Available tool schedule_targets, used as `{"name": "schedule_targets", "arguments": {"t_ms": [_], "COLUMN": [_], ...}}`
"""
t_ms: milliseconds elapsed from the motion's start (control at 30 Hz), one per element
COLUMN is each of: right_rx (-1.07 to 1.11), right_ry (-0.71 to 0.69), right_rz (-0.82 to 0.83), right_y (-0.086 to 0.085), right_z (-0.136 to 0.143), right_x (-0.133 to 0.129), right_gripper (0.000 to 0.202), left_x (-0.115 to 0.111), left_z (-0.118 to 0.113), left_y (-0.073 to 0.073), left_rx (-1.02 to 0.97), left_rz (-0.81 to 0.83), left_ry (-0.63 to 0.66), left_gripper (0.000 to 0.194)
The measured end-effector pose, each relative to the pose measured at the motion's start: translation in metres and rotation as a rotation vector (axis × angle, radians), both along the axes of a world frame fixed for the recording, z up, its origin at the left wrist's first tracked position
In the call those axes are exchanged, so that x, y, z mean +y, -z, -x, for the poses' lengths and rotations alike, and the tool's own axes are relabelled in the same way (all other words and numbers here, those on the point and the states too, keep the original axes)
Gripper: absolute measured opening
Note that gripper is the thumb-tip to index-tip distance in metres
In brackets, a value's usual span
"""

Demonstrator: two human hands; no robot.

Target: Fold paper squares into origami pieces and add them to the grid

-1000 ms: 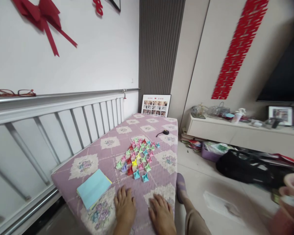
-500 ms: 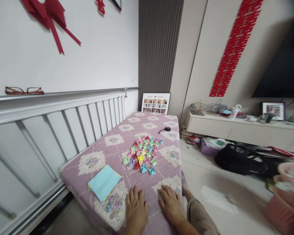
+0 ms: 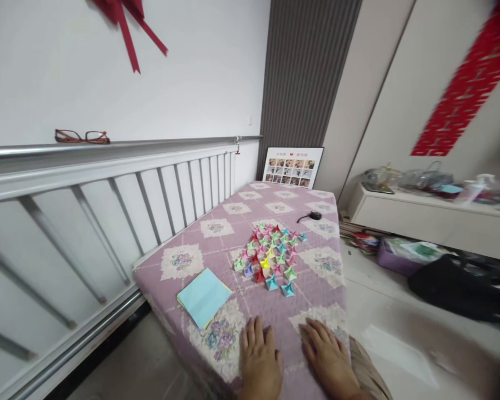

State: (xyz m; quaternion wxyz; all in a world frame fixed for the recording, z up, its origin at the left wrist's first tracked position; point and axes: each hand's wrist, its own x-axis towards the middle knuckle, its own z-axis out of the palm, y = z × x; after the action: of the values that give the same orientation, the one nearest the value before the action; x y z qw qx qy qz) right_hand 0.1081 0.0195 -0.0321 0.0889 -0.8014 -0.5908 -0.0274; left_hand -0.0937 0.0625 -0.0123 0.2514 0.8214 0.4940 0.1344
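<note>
My left hand (image 3: pixel 260 358) lies flat on the floral cloth near the front edge of the bed-like surface, fingers spread, holding nothing. To its right, my right hand (image 3: pixel 330 357) also rests palm down with fingers apart. A stack of square paper (image 3: pixel 205 297), light blue on top with yellow showing beneath, lies ahead and left of my left hand. Beyond both hands stands a cluster of small folded paper pieces in several colours, among them a yellow one (image 3: pixel 265 263) and a blue one (image 3: pixel 288 289). Neither hand touches the paper.
A black object with a short strap (image 3: pixel 314 215) lies behind the cluster. White railing (image 3: pixel 166 194) runs along the left, with glasses (image 3: pixel 82 136) on its ledge. A photo board (image 3: pixel 292 168) stands at the far end. At right are a cabinet (image 3: pixel 425 219) and a purple bin (image 3: pixel 394 260).
The camera view has turned right-to-left in content: the scene, both hands included, sits further right in the frame. Both hands remain flat on the cloth, and the paper pieces look unchanged.
</note>
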Motion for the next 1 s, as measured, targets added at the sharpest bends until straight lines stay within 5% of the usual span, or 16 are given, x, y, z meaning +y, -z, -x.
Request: {"name": "schedule_targets", "arguments": {"t_ms": [600, 1000], "right_rx": [-0.012, 0.003], "right_ry": [-0.031, -0.129], "right_rz": [0.020, -0.025], "right_y": [0.006, 0.003], "right_z": [-0.004, -0.001], "right_x": [0.006, 0.002], "right_gripper": [0.047, 0.045], "left_x": [-0.001, -0.005], "left_z": [0.005, 0.002], "left_y": [-0.013, -0.008], "left_rx": [0.000, -0.050], "left_rz": [0.027, -0.060], "left_ry": [-0.002, -0.068], "left_gripper": [0.053, 0.049]}}
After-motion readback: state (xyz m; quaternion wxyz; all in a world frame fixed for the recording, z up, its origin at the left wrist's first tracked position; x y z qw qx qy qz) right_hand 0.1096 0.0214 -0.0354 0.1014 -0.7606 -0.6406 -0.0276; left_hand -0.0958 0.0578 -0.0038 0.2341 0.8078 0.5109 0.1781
